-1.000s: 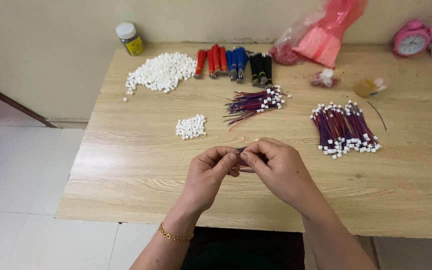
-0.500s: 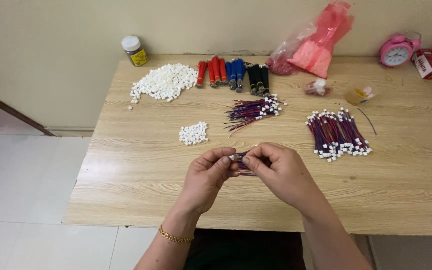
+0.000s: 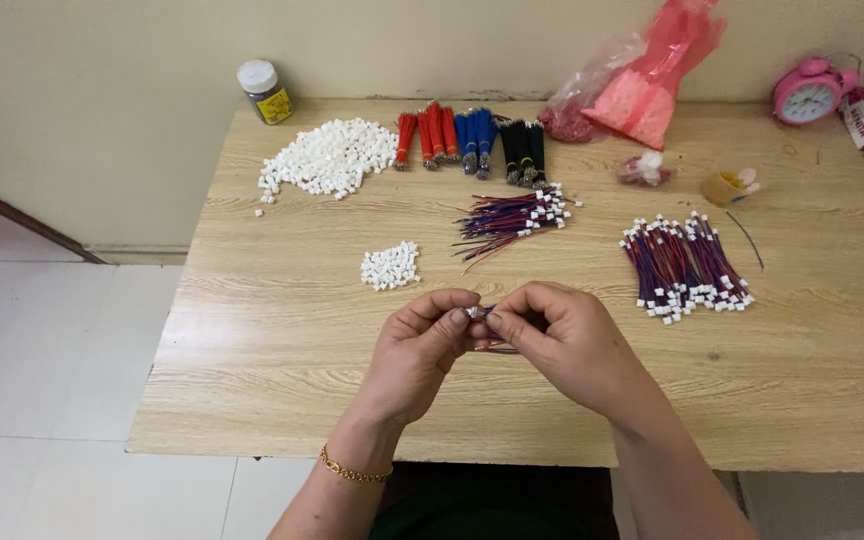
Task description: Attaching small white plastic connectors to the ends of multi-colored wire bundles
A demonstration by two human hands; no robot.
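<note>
My left hand (image 3: 420,350) and my right hand (image 3: 557,340) meet above the front middle of the wooden table (image 3: 252,350). Between their fingertips they pinch a small white connector with thin red and blue wires (image 3: 482,318); the wires trail under my right hand. A small heap of white connectors (image 3: 390,266) lies just beyond my left hand. A loose bunch of wires with white ends (image 3: 514,215) lies past my hands, and a larger bundle of finished-looking wires (image 3: 687,268) lies to the right.
A big pile of white connectors (image 3: 327,158) sits at the back left beside a small jar (image 3: 264,92). Red, blue and black wire bundles (image 3: 472,135) line the back. A pink plastic bag (image 3: 642,85), a pink alarm clock (image 3: 807,95) and a tape roll (image 3: 727,187) are at the back right.
Both hands stay together at the same spot, fingers shifting slightly on the connector and wires. The camera has tilted a little, moving the table lower in view.
</note>
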